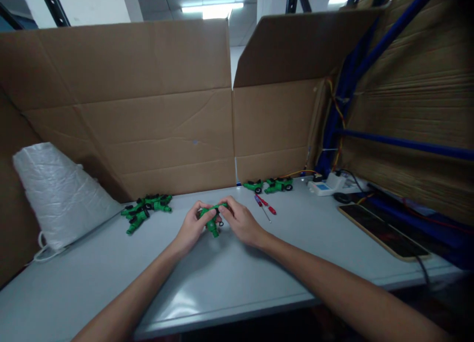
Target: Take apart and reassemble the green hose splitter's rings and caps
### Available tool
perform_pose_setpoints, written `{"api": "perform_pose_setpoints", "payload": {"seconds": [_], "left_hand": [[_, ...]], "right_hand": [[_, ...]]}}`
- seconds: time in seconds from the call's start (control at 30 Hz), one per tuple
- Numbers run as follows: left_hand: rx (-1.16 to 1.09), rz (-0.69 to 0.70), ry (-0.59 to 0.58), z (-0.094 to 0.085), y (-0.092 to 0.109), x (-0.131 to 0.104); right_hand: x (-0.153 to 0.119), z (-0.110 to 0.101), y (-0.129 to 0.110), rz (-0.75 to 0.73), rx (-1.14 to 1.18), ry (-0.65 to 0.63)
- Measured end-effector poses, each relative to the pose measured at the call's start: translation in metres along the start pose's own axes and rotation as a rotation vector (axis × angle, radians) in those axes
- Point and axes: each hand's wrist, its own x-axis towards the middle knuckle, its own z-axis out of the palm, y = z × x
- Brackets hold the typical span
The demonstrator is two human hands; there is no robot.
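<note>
Item, one small green toy (212,226) with black parts: I am holding it up between both hands, over the middle of the counter (177,292). My left hand (191,227) is gripping its left side, the thumb lying across the near face; my right hand (242,223) is gripping its right side, fingers curling in at the top. A narrow green end is pointing down towards me, and a small dark ring is showing beside it.

Item, one cluster of green toys (138,220) with black parts: lying heaped near the back, left of my hands; I cannot tell the exact count.

Item, two green toy vehicles with dark wheels: the left one (253,186) is standing just beside the right one (278,185), near the cardboard wall (159,129).

Item, two small screwdrivers (272,210): lying close together in front of those vehicles, one showing a red handle, the other a metal shaft pointing towards me.

Item, one pale wrapped bundle (62,198): leaning at the far left, a white cord trailing at its base.

Item, one white power strip (321,188): sitting at the back right, a plug and cables joining it.

Item, one dark-faced flat device (381,232): lying near the right edge, a black cable crossing it.
</note>
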Motion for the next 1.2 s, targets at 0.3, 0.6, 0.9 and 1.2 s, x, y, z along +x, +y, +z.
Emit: {"api": "perform_pose_setpoints", "payload": {"seconds": [0.3,0.6,0.9,1.2], "left_hand": [[0.059,-0.019,0.072,-0.007,-0.004,0.005],[0.056,-0.007,0.014,-0.004,0.011,0.003],[-0.008,-0.065,-0.036,-0.010,0.004,0.007],[-0.024,-0.043,0.010,-0.017,0.001,0.011]], "right_hand": [[0.002,0.001,-0.002,0.028,-0.038,0.086],[0.001,-0.005,-0.009,-0.158,-0.108,-0.021],[0.007,-0.009,-0.010,-0.223,-0.134,-0.010],[0.007,-0.007,-0.007,-0.093,0.082,-0.014]]}}
